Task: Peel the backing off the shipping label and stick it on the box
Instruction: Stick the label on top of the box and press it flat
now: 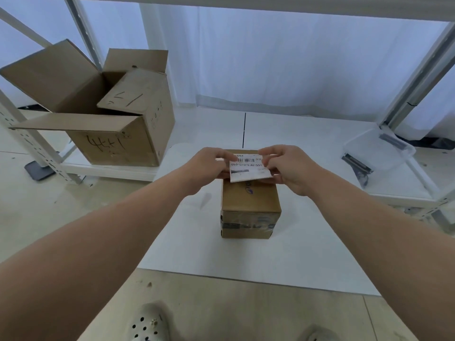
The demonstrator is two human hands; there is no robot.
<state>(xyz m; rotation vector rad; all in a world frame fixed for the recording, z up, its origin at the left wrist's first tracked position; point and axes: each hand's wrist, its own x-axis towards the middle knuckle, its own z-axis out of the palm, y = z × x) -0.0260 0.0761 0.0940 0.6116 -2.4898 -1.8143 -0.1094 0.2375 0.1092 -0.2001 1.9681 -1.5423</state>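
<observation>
A small taped cardboard box (250, 200) stands on a white sheet on the floor. Above its far top edge I hold a white shipping label (247, 169) with a barcode and printed numbers facing up. My left hand (209, 166) pinches the label's left edge. My right hand (288, 166) pinches its right edge, thumb and fingers curled around the upper right corner. A thin white layer shows along the label's lower edge; whether it is the backing I cannot tell.
A large open cardboard box (103, 114) with handwritten marks sits at the left on a low white shelf. A clear plastic container (380, 151) rests on the right shelf. White metal rack posts (29, 141) flank both sides. My shoe (147, 323) shows at the bottom.
</observation>
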